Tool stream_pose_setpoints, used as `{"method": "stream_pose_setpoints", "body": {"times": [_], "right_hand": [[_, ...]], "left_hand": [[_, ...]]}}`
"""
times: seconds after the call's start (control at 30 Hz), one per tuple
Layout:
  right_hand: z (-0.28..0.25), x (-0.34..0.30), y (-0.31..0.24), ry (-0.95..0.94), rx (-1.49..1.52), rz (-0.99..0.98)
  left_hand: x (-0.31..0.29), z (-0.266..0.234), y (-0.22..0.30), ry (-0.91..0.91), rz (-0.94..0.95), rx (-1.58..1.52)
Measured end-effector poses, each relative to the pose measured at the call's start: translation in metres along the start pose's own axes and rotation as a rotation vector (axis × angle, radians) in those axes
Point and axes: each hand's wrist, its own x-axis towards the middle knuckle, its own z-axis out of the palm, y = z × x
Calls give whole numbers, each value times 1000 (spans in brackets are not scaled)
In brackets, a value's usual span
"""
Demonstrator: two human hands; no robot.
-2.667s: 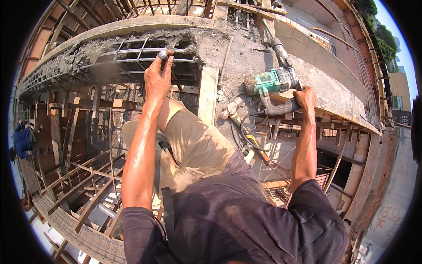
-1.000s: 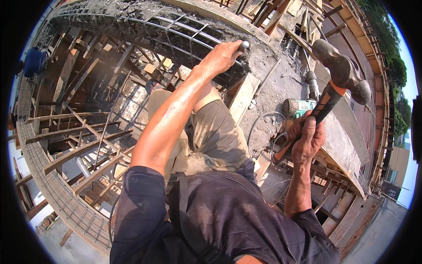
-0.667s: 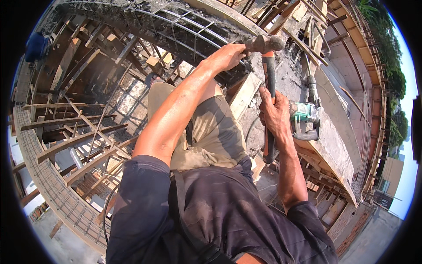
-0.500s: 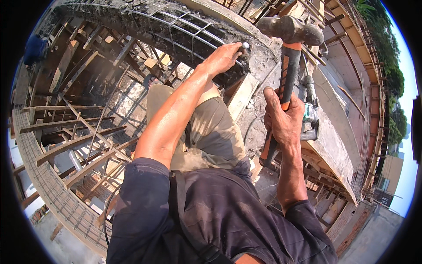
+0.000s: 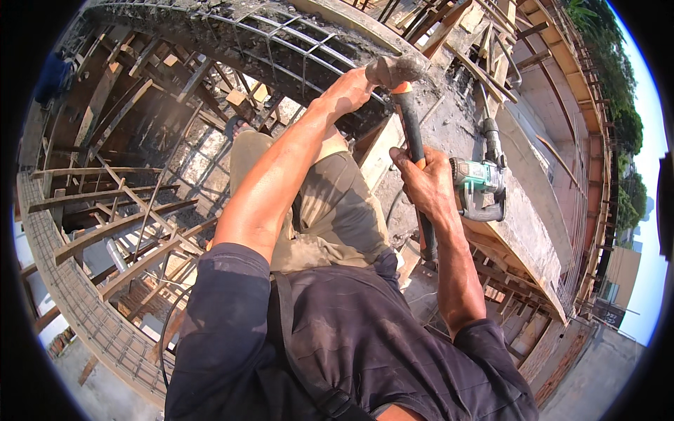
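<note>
My right hand (image 5: 430,181) is wrapped round the black and orange handle of a hammer (image 5: 411,126). Its heavy, dusty steel head (image 5: 399,71) is down right beside my left hand (image 5: 353,91), which is closed at the edge of the rough concrete beam. In that left fist is a metal rod with a rounded end, chisel-like; the hammer head hides its end now, and whether the two touch I cannot tell. Below the fist runs a rebar cage (image 5: 291,38) in the beam's dark trough. A green and grey rotary hammer (image 5: 481,184) lies just right of my right hand.
A wooden formwork board (image 5: 385,147) stands by my knee. On the left, timber props (image 5: 133,186) and boards cross over a lower level. Loose timber (image 5: 484,63) is piled at the far right, and a person in blue (image 5: 53,77) is at the far left.
The hammer has swung down and left, its head moving from the upper right to my left hand. My right hand moved left with it, uncovering the rotary hammer. The left hand shifted slightly left.
</note>
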Motion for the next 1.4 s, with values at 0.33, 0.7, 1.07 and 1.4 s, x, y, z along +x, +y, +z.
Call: {"method": "stream_pose_setpoints", "body": {"times": [0.33,0.7,1.07,1.4], "right_hand": [[-3,29,-3,252,351,-434],[-23,-29,-38,76,201,7],[2,33,25,-10,-237,52],[-61,-50,-99,111,552,-483]], "left_hand": [[6,11,-11,-10,-15,45],[-3,25,-28,146,-47,41],[4,30,-21,49,-82,-94],[-13,29,-22,212,-95,-8]]}}
